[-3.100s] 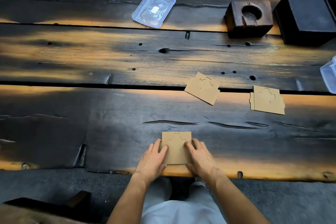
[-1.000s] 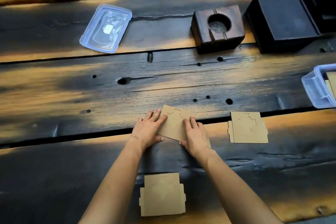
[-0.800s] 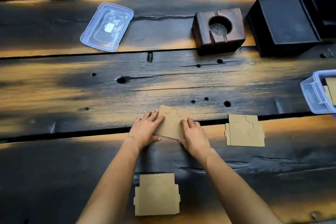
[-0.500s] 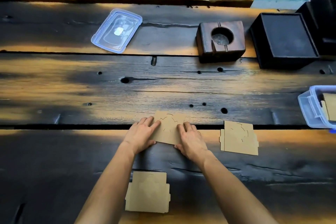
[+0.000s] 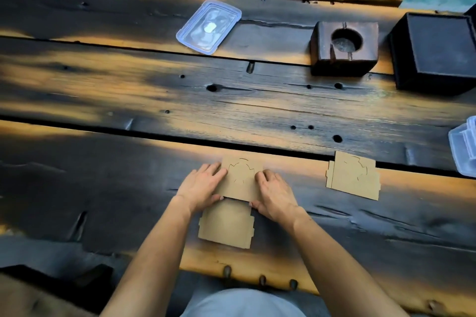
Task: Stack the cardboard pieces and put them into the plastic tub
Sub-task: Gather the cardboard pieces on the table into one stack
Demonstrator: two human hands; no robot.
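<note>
Wooden table [image 5: 128, 100] is used as work surface. Plastic tub [image 5: 463, 147] is seen far right of lower cardboard piece [image 5: 226, 226]; third cardboard piece [image 5: 353, 180] is laid between them.

Stacking step is judged in hand. Upper cardboard piece [image 5: 240, 183] is pinched by left hand [image 5: 201, 188] and right hand [image 5: 275, 195], fingers [image 5: 217, 171] pressed together on top, thumbs at near edge.

Next, edges must be aligned over lower cardboard piece.

Half second ago upper cardboard piece was held well beyond lower cardboard piece; now its far edge is overlapped.

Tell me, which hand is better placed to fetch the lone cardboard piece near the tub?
Right, probably. The lone piece lies nearer the right hand, toward the tub; the left hand would have to cross over. Both now hold the middle piece.
</note>
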